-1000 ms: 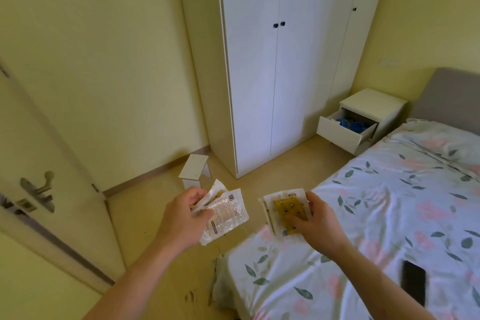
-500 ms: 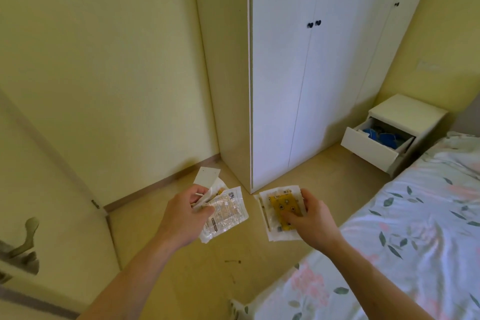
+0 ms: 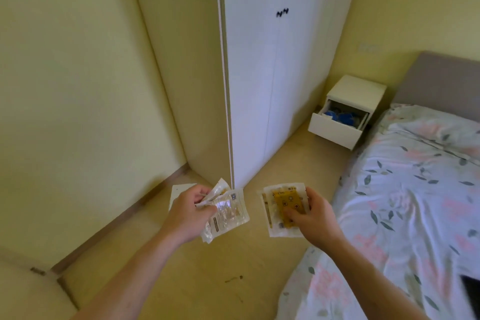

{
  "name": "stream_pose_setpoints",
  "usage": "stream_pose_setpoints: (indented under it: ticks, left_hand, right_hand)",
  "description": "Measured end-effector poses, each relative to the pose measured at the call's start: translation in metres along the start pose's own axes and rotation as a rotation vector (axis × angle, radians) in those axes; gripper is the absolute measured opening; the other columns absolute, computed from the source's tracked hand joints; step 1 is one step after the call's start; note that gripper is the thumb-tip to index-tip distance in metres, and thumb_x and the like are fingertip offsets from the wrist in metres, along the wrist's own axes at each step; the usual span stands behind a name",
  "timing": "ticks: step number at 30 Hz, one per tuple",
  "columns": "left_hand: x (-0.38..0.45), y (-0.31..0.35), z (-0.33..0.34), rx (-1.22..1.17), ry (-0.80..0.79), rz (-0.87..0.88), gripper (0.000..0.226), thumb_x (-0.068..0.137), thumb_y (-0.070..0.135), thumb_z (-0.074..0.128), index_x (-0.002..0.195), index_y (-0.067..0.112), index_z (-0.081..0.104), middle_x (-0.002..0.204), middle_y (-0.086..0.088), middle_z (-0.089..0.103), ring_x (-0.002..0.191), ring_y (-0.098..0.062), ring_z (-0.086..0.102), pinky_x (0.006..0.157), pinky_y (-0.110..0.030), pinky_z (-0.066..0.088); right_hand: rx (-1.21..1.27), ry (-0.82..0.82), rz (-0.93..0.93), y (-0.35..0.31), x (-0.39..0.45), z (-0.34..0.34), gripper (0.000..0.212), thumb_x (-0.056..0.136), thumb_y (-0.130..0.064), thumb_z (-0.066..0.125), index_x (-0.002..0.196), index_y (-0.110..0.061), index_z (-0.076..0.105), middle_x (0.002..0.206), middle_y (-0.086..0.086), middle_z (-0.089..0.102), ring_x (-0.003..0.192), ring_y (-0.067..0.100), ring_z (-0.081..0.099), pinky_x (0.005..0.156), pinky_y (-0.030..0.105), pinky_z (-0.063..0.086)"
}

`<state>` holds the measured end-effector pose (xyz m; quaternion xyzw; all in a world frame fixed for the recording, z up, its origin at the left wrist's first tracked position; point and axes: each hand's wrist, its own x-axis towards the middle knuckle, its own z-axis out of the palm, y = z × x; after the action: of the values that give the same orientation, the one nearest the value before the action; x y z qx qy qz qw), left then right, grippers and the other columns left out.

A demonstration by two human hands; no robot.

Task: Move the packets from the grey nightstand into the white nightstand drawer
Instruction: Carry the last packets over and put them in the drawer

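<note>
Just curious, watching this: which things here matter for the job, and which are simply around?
Part of the job:
clear plastic packets in left hand
yellow-filled packet in right hand
open white nightstand drawer

Just around:
tall white wardrobe
floral-sheeted bed

Blue items in open white nightstand drawer (image 3: pixel 335 128): too small to identify. Black flat object (image 3: pixel 471 291) on bed: cut by right edge.

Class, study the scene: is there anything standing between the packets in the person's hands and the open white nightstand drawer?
Nothing visible does. The left hand and right hand hold packets. Bare floor runs between the wardrobe and the bed to the open drawer.
</note>
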<state>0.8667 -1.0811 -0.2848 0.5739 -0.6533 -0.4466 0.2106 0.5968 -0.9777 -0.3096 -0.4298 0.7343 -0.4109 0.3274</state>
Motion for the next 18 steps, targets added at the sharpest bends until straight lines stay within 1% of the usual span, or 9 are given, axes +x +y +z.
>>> stream_pose_setpoints:
  ticks: [3,4,6,7,10,13,14,16,18]
  left_hand:
    - [0.036,0.005,0.007,-0.007,-0.074,0.040,0.026,0.084,0.020,0.074,0.101,0.037,0.064,0.116,0.010,0.070,0.094,-0.011,0.068,0.064,-0.025,0.046]
    - [0.048,0.009,0.011,-0.004,-0.100,0.060,0.027,0.084,0.018,0.074,0.101,0.036,0.064,0.116,0.009,0.070,0.095,-0.008,0.068,0.065,-0.022,0.045]
    - [0.071,0.021,0.020,0.009,-0.161,0.091,0.026,0.086,0.017,0.074,0.103,0.035,0.065,0.116,0.009,0.069,0.090,-0.002,0.068,0.062,-0.015,0.045]
    - [0.083,0.027,0.025,0.013,-0.188,0.104,0.026,0.087,0.017,0.074,0.104,0.034,0.065,0.116,0.009,0.069,0.085,-0.001,0.069,0.061,-0.014,0.046]
    - [0.122,0.049,0.037,0.035,-0.231,0.154,0.024,0.088,0.018,0.072,0.105,0.034,0.064,0.108,0.013,0.071,0.073,0.000,0.070,0.066,-0.024,0.053]
    - [0.167,0.073,0.051,0.055,-0.247,0.184,0.024,0.090,0.016,0.071,0.106,0.032,0.064,0.094,0.020,0.067,0.069,0.008,0.066,0.067,-0.021,0.052]
    - [0.184,0.081,0.056,0.052,-0.248,0.189,0.024,0.089,0.014,0.071,0.105,0.031,0.064,0.093,0.019,0.068,0.070,0.007,0.066,0.068,-0.024,0.053]
    - [0.222,0.099,0.068,0.049,-0.247,0.186,0.023,0.088,0.013,0.071,0.101,0.031,0.066,0.092,0.014,0.073,0.069,-0.002,0.070,0.066,-0.030,0.054]
    - [0.260,0.119,0.081,0.053,-0.250,0.175,0.023,0.087,0.012,0.071,0.098,0.031,0.065,0.092,0.012,0.076,0.069,-0.005,0.071,0.061,-0.027,0.051]
  right_hand:
    - [0.010,0.085,0.047,0.000,0.009,-0.003,0.026,0.087,-0.017,0.079,0.105,-0.028,0.064,0.093,-0.012,0.075,0.077,-0.002,0.072,0.059,0.017,0.056]
    - [0.013,0.110,0.064,0.000,0.014,-0.006,0.026,0.087,-0.017,0.079,0.105,-0.029,0.064,0.093,-0.012,0.075,0.077,-0.002,0.072,0.059,0.017,0.056]
    - [0.020,0.159,0.098,0.003,0.023,-0.015,0.027,0.087,-0.016,0.079,0.105,-0.030,0.064,0.093,-0.012,0.075,0.078,-0.003,0.071,0.058,0.015,0.055]
    - [0.023,0.181,0.114,0.005,0.030,-0.020,0.028,0.088,-0.015,0.078,0.106,-0.030,0.064,0.094,-0.012,0.075,0.078,-0.003,0.071,0.058,0.014,0.054]
    - [0.033,0.242,0.145,0.012,0.061,-0.032,0.031,0.088,-0.015,0.078,0.109,-0.031,0.063,0.097,-0.013,0.074,0.083,0.000,0.071,0.058,0.013,0.052]
    - [0.081,0.283,0.171,0.020,0.106,-0.042,0.028,0.088,-0.016,0.078,0.107,-0.030,0.064,0.097,-0.010,0.075,0.084,0.003,0.072,0.063,0.016,0.054]
    - [0.094,0.290,0.175,0.023,0.123,-0.044,0.028,0.087,-0.016,0.078,0.107,-0.030,0.065,0.096,-0.009,0.075,0.084,0.004,0.073,0.066,0.021,0.058]
    - [0.112,0.294,0.192,0.028,0.160,-0.050,0.027,0.087,-0.017,0.079,0.106,-0.030,0.066,0.094,-0.009,0.076,0.082,0.004,0.074,0.071,0.028,0.062]
    - [0.122,0.298,0.207,0.032,0.196,-0.062,0.026,0.086,-0.018,0.079,0.104,-0.031,0.067,0.092,-0.012,0.077,0.080,0.002,0.073,0.070,0.026,0.061]
